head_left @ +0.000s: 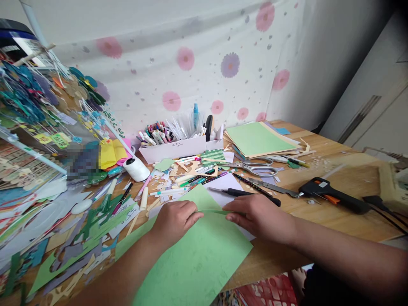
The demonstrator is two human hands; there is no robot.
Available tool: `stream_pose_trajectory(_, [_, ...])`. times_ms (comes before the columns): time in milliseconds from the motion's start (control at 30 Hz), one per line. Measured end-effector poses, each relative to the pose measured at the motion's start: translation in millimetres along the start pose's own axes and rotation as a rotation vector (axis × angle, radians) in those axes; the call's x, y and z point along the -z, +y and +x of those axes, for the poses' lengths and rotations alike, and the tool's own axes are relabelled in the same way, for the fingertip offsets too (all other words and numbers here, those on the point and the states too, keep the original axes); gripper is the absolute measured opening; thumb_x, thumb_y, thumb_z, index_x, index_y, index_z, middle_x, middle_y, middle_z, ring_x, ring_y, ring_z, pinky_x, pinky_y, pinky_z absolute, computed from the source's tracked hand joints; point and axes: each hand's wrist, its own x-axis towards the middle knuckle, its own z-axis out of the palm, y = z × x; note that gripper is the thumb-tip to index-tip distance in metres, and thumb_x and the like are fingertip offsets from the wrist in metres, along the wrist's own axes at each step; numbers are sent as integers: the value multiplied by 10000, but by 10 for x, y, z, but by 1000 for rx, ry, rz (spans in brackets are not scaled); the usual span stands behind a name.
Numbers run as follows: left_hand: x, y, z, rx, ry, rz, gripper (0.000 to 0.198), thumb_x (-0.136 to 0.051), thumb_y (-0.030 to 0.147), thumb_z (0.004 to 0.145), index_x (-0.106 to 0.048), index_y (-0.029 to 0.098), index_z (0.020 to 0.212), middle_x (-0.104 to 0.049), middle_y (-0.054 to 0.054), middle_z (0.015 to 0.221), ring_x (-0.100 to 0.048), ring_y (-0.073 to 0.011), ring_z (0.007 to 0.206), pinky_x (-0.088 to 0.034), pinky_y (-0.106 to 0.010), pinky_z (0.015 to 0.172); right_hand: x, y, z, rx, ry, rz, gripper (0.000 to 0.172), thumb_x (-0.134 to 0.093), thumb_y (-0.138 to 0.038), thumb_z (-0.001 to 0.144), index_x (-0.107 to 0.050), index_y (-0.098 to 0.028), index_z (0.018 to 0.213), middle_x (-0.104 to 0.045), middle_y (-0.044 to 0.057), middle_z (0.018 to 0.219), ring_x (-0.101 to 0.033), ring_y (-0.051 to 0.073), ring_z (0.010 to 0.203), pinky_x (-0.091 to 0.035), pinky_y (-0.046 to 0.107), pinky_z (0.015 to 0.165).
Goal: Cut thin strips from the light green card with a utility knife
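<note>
Between my two hands stretches a narrow green strip (213,211), which looks like paper; its ends go into my fingers. My left hand (174,222) pinches the left end between thumb and fingers. At the right end my right hand (259,216) has its thumb and fingers closed on the strip. Beneath both hands lies a large light green paper sheet (194,267), whose near part reaches the table's front edge. A craft knife (236,192) with a dark handle rests just beyond my right hand, partly on a pale lilac sheet (223,182).
Scissors (255,167), a glue gun (334,195) and a stack of coloured paper (261,140) are on the right. A pen box (175,148) and a white thread spool (136,170) stand behind. Paper scraps (73,250) cover the left; hanging ornaments (25,93) crowd a rack.
</note>
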Motion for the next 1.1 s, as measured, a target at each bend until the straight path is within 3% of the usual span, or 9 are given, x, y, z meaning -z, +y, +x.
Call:
stream_pose_trajectory(133, [49,14,26,36,59,7,452,-373,491,998,-569,182,731,-604,-1,641,-588,-146,585,-421,-266,563,113,130,40,-48,4,39,247,-492,-282,924,-693,-183,821,-688,41,816,-590,141,736,-374,238,660])
stream_pose_trajectory(200, [129,-1,38,111,114,45,442,-394,544,972,-612,160,955,-671,-78,897,-647,-221,846,-486,-327,738,193,277,74,-131,47,40,260,-477,-290,920,-678,-183,795,-674,22,763,-569,123,677,-370,224,625])
stream_pose_trajectory(267, [220,-50,15,243,129,95,508,-431,558,951,-544,127,1195,-613,-156,1173,-567,-304,1126,-458,-425,918,279,478,119,-270,122,14,318,-422,-312,935,-658,-175,771,-644,16,684,-548,125,618,-361,227,584])
stream_pose_trajectory(367, [316,-150,-106,421,-51,115,494,-515,491,922,-506,138,1267,-581,-155,1247,-525,-327,1190,-445,-465,959,368,789,184,-454,195,-64,370,-391,-325,933,-643,-166,713,-610,27,612,-532,147,565,-345,250,545])
stream_pose_trajectory(467, [331,-206,-278,469,-260,111,509,-591,474,880,-519,161,1274,-595,-137,1256,-540,-320,1174,-451,-462,961,379,945,208,-534,245,-170,299,-433,-287,905,-692,-137,905,-665,92,772,-594,212,714,-399,291,645])
stream_pose_trajectory(567, [305,-196,-398,461,-349,123,605,-644,505,841,-503,152,1312,-581,-146,1298,-525,-326,1201,-432,-471,992,336,856,182,-486,295,-282,402,-462,-307,908,-614,-86,1209,-607,206,1159,-541,320,1083,-388,396,900])
stream_pose_trajectory(633, [284,-179,-432,459,-376,132,646,-674,519,816,-504,149,1318,-576,-147,1311,-517,-331,1212,-425,-474,1004,284,711,151,-383,253,-310,428,-463,-351,924,-596,-115,1255,-550,193,1267,-490,316,1175,-353,402,979])
stream_pose_trajectory(833, [229,-241,-478,389,-384,109,621,-658,528,831,-521,164,1316,-528,-138,1378,-464,-322,1275,-382,-468,1058,55,476,86,-191,-13,-297,437,-570,-299,854,-602,-193,1277,-643,111,1114,-607,258,1009,-455,329,824])
stream_pose_trajectory(1100, [184,-498,-445,348,-439,22,985,-704,717,655,-425,163,1421,-466,-166,1426,-391,-373,1309,-349,-482,1068,158,806,-82,-294,49,-348,381,-516,-261,871,-623,-180,1228,-654,112,1096,-624,244,960,-459,313,811])
